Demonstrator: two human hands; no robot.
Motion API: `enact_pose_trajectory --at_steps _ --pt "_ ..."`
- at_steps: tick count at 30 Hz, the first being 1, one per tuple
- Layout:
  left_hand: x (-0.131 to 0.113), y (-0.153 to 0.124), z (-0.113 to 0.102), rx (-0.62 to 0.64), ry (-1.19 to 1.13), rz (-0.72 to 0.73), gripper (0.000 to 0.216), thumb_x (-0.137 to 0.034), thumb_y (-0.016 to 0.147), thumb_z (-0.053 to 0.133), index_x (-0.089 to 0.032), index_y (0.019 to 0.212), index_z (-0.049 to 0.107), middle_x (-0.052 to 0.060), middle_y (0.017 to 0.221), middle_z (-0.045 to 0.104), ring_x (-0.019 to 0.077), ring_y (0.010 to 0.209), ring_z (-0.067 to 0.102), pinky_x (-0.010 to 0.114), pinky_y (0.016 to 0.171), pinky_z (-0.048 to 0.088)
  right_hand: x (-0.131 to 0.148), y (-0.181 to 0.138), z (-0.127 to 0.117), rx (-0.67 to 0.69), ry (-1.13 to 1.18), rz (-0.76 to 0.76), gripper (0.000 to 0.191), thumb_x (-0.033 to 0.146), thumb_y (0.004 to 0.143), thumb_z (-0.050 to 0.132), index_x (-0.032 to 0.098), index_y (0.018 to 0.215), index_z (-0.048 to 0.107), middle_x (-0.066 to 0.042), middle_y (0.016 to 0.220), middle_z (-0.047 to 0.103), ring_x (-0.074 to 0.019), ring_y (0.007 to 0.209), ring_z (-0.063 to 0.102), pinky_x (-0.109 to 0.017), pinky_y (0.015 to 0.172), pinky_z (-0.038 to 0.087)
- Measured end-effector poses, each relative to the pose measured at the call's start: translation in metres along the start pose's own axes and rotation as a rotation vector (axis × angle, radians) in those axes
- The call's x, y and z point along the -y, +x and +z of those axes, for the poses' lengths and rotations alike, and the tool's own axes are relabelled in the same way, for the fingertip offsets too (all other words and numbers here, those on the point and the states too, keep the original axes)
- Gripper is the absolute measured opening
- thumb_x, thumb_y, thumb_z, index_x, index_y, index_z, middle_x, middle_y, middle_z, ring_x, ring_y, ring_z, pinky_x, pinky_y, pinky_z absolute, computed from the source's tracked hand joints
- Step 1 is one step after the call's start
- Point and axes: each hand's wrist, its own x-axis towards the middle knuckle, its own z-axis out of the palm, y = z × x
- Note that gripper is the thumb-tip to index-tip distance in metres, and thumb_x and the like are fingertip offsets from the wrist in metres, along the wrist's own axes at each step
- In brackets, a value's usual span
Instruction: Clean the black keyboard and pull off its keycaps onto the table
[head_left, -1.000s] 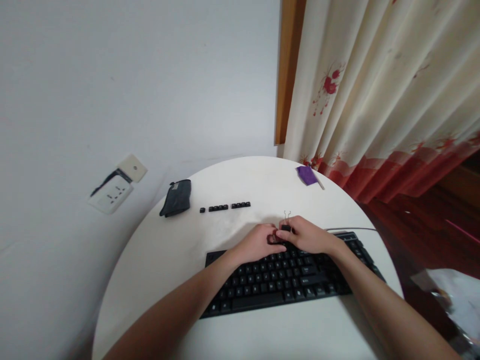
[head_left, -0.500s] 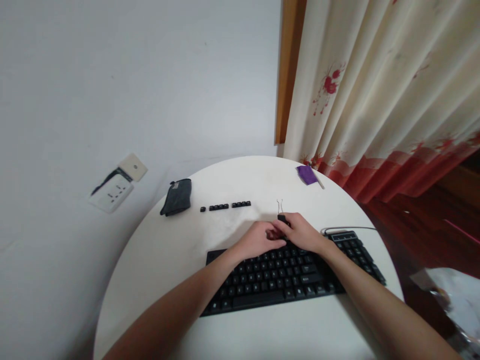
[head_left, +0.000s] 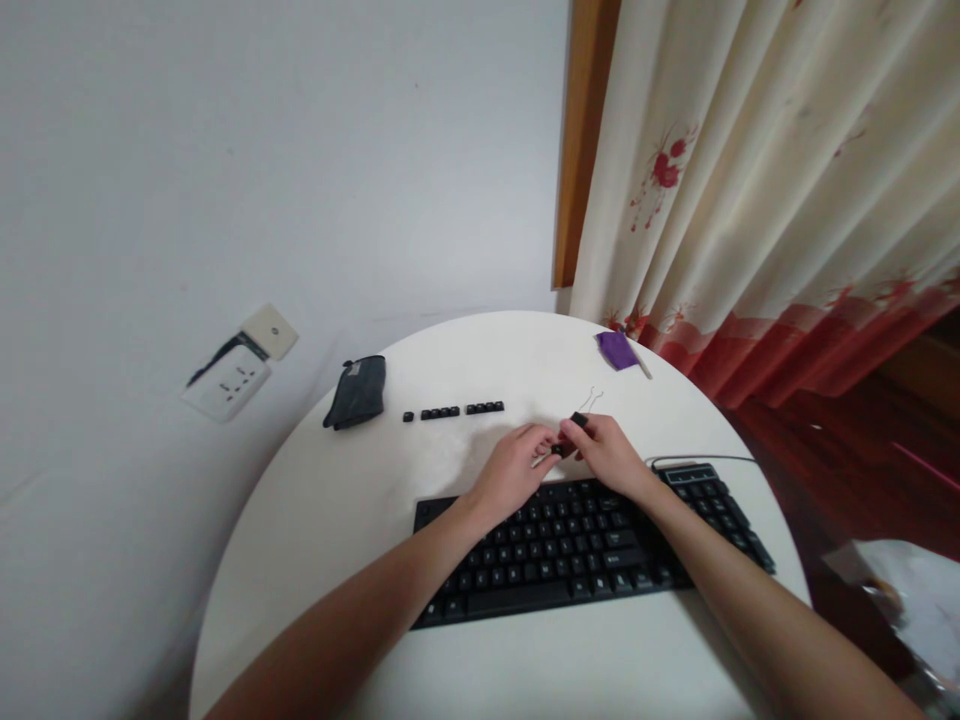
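A black keyboard [head_left: 570,550] lies on a round white table [head_left: 360,490]. Just above its top edge, both my hands are raised together. My right hand [head_left: 611,455] is closed around a small black tool with wire loops, a keycap puller [head_left: 581,415]. My left hand [head_left: 510,470] pinches a small black keycap [head_left: 556,450] at the puller's lower end. A row of removed black keycaps [head_left: 461,410] lies on the table beyond my hands.
A dark grey pouch [head_left: 356,392] rests at the table's far left. A purple cloth with a small stick [head_left: 619,350] lies at the far right edge near the curtain. The keyboard's cable [head_left: 697,458] runs off to the right. A wall socket [head_left: 229,378] sits left.
Both hands have lifted off the keyboard's top row and moved away from me, the puller tilting over, with a small keycap now held between the hands.
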Motion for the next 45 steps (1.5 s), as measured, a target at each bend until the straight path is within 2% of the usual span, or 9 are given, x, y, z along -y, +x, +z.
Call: enact_pose_trajectory --at_steps 3,8,18,23,26,27,30,35,45 --pt "-0.002 -0.003 -0.001 0.024 0.112 0.094 0.017 -0.016 0.088 0.061 -0.022 0.103 0.065 0.003 0.101 0.065 0.0178 0.094 0.061 0.031 0.088 0.049 0.001 0.000 -0.002 -0.008 -0.041 -0.061 0.041 0.047 0.093 0.050 0.016 0.071 0.064 -0.005 0.066 0.068 -0.0165 0.061 0.061 -0.026 0.060 0.046" --pt "-0.005 -0.005 -0.003 0.043 0.203 0.175 0.022 -0.017 0.090 0.059 -0.023 0.111 0.063 0.004 0.109 0.063 0.0196 0.103 0.059 0.034 0.095 0.048 0.003 0.000 -0.003 -0.022 -0.036 -0.075 0.041 0.045 0.094 0.049 0.016 0.068 0.063 -0.003 0.063 0.065 -0.0144 0.058 0.057 -0.024 0.058 0.043" --pt "-0.006 -0.004 -0.003 0.044 0.097 0.179 0.019 -0.012 0.081 0.068 -0.023 0.095 0.064 0.001 0.105 0.064 0.0190 0.104 0.058 0.034 0.096 0.047 0.000 0.001 0.003 -0.023 -0.040 -0.091 0.044 0.046 0.094 0.048 0.016 0.064 0.060 -0.001 0.058 0.061 -0.0136 0.057 0.054 -0.024 0.056 0.040" --pt "-0.005 0.004 -0.009 -0.084 0.049 0.050 0.024 -0.014 0.078 0.072 -0.023 0.099 0.066 0.000 0.098 0.069 0.0168 0.090 0.061 0.032 0.087 0.049 -0.003 0.004 0.000 -0.083 -0.021 -0.053 0.042 0.048 0.094 0.049 0.015 0.075 0.068 -0.005 0.067 0.069 -0.0160 0.062 0.062 -0.025 0.063 0.046" --pt "0.006 0.017 -0.020 -0.158 0.122 -0.044 0.029 -0.016 0.075 0.075 -0.023 0.102 0.068 0.000 0.095 0.071 0.0165 0.082 0.062 0.031 0.083 0.049 -0.001 0.005 -0.001 -0.102 -0.024 -0.030 0.043 0.049 0.093 0.049 0.014 0.078 0.068 -0.006 0.066 0.070 -0.0166 0.062 0.063 -0.026 0.063 0.047" --pt "0.011 0.022 -0.025 -0.165 0.166 -0.062 0.024 -0.017 0.074 0.076 -0.023 0.097 0.070 0.000 0.093 0.072 0.0170 0.081 0.061 0.032 0.084 0.048 0.000 0.005 0.000 -0.102 -0.026 -0.030 0.043 0.049 0.093 0.049 0.014 0.078 0.069 -0.006 0.066 0.071 -0.0168 0.062 0.064 -0.026 0.063 0.047" --pt "0.027 0.040 -0.037 -0.155 0.290 -0.113 0.017 -0.020 0.074 0.076 -0.024 0.090 0.073 0.000 0.093 0.071 0.0185 0.085 0.061 0.034 0.085 0.046 0.003 0.004 0.001 -0.093 -0.041 -0.042 0.043 0.047 0.093 0.048 0.014 0.074 0.068 -0.007 0.069 0.072 -0.0176 0.064 0.065 -0.026 0.064 0.047" --pt "0.048 0.061 -0.043 -0.194 0.479 -0.295 0.015 -0.030 0.068 0.083 -0.031 0.081 0.077 0.001 0.118 0.063 0.0279 0.110 0.051 0.044 0.092 0.039 0.004 0.003 0.002 -0.081 -0.069 -0.056 0.042 0.045 0.093 0.048 0.015 0.071 0.068 -0.008 0.071 0.072 -0.0187 0.068 0.066 -0.028 0.069 0.047" --pt "0.070 0.061 -0.038 -0.160 0.515 -0.422 0.018 -0.036 0.067 0.083 -0.035 0.084 0.077 0.000 0.124 0.058 0.0298 0.114 0.046 0.042 0.089 0.036 0.004 0.004 0.002 -0.080 -0.077 -0.043 0.041 0.043 0.094 0.048 0.016 0.072 0.068 -0.007 0.072 0.073 -0.0192 0.069 0.067 -0.028 0.070 0.047"
